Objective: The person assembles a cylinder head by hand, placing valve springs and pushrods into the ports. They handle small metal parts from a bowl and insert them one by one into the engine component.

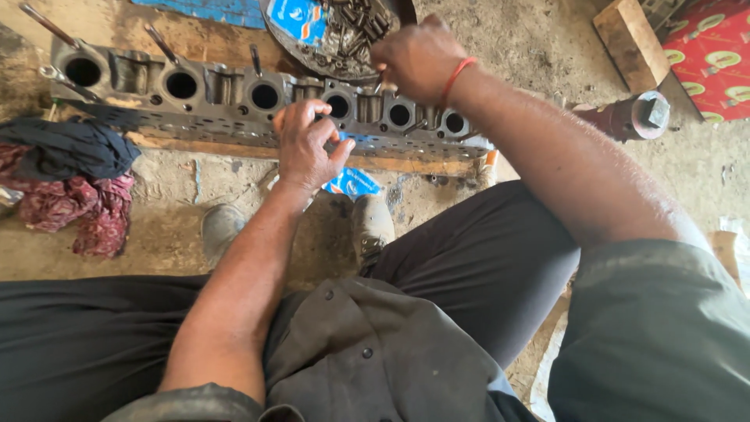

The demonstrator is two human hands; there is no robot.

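Engine workshop: cylinder head (234, 98) on dirt floor (547, 47).

A long grey metal cylinder head (234, 98) — a row of round bores along it, grimy — lies flat on a wooden plank, directly under and touching the fingertips of both hands.

The right hand (418, 59) covers whatever its fingers grip at the cylinder head (234, 98). The round tray (336, 39) of small metal parts (too tiny to identify) and the red box (715, 55) run off the top edge.
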